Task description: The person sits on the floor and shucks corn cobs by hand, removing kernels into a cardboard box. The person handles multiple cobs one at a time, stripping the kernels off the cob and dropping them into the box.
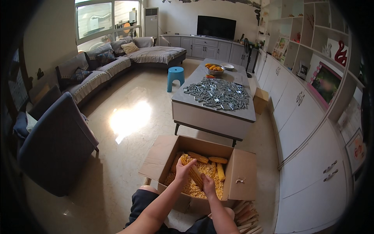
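My left hand [183, 170] is closed around the upper end of a corn cob [196, 176]. My right hand [208, 185] grips the same cob near its lower end. A pale strip without kernels runs along part of it. Both hands are over an open cardboard box [167, 165] between my knees. Loose yellow kernels [190, 189] cover the bottom of the box. Several other corn cobs lie on them, among them one cob [217, 160] by the far wall and another cob [221, 172] at the right.
Bare cobs or husks [249, 220] are piled on the floor right of the box. Ahead, a low table [212, 113] bears many small grey cylinders [220, 93] and a bowl [215, 70]. A blue stool [176, 72], an armchair [58, 144] and white cabinets [300, 140] stand around.
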### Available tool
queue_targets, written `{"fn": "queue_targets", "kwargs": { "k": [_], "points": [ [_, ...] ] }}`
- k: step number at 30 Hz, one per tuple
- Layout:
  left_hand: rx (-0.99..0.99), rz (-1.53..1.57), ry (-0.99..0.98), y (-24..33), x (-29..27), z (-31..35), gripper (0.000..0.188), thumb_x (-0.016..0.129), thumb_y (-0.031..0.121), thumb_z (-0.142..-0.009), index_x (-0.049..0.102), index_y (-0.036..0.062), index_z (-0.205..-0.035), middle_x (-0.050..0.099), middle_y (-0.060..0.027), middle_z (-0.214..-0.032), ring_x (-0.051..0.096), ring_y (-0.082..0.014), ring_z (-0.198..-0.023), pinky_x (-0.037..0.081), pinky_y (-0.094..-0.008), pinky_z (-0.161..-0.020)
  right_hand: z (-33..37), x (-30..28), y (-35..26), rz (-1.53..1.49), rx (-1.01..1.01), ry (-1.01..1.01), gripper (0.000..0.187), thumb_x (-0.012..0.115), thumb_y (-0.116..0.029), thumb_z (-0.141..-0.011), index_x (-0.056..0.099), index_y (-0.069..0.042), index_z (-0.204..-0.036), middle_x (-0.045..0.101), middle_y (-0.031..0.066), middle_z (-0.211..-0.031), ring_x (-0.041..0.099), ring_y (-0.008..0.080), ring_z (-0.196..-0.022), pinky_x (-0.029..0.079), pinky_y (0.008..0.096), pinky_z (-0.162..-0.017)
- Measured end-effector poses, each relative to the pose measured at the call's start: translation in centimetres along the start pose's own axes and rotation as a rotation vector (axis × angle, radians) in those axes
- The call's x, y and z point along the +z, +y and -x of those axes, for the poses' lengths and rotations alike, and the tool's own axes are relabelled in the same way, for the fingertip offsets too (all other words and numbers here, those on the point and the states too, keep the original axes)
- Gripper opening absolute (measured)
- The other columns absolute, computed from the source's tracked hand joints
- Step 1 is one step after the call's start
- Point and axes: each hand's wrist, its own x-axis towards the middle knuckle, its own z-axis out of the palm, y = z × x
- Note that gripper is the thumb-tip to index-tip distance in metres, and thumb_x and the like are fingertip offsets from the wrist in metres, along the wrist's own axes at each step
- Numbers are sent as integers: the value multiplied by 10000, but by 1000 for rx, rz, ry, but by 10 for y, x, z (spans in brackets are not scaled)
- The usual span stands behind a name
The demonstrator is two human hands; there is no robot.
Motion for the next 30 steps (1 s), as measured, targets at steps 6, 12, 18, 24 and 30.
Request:
{"fn": "queue_targets", "kwargs": {
  "k": [6, 12, 18, 24, 30],
  "points": [
    [-109, 220, -60, -4, -7, 1, 262, 671, 125, -759, 466, 74, -914, 555, -44, -754, 563, -139, -661, 469, -277, -588, -8, -1, 26, 10, -190, 55, 402, 499, -363, -889, 609, 21, -936, 515, -10, -652, 499, 85, -636, 414, 253, -593],
    [18, -109, 25, -20, -12, -10, 221, 642, 186, -795, 471, 79, -885, 552, -40, -732, 567, -150, -614, 480, -292, -548, 2, 11, 13, 77, -251, 135, 420, 491, -373, -888, 607, 28, -937, 526, 22, -652, 505, 113, -625, 411, 278, -595],
    [-128, 196, 0, -17, -8, -10, 232, 648, 191, -786, 475, 78, -893, 546, -45, -723, 565, -160, -593, 483, -296, -530, -2, 7, 9, 17, -12, 133, 447, 470, -412, -886, 600, 1, -772, 461, 20, -577, 448, 116, -555, 379, 289, -537],
    [-125, 23, 31, -14, -7, -11, 213, 636, 177, -786, 477, 80, -891, 535, -44, -719, 563, -176, -627, 484, -317, -568, 4, 9, 3, 113, -110, 119, 472, 469, -418, -882, 502, -17, -636, 427, 15, -545, 430, 115, -530, 360, 284, -513],
    [-172, 37, -66, -18, -4, -12, 261, 652, 117, -763, 452, 75, -924, 541, -44, -760, 567, -164, -665, 481, -310, -591, -9, 6, 24, -61, 93, 178, 432, 471, -381, -887, 568, 5, -722, 456, 17, -597, 442, 119, -545, 375, 294, -527]
  ]
}}
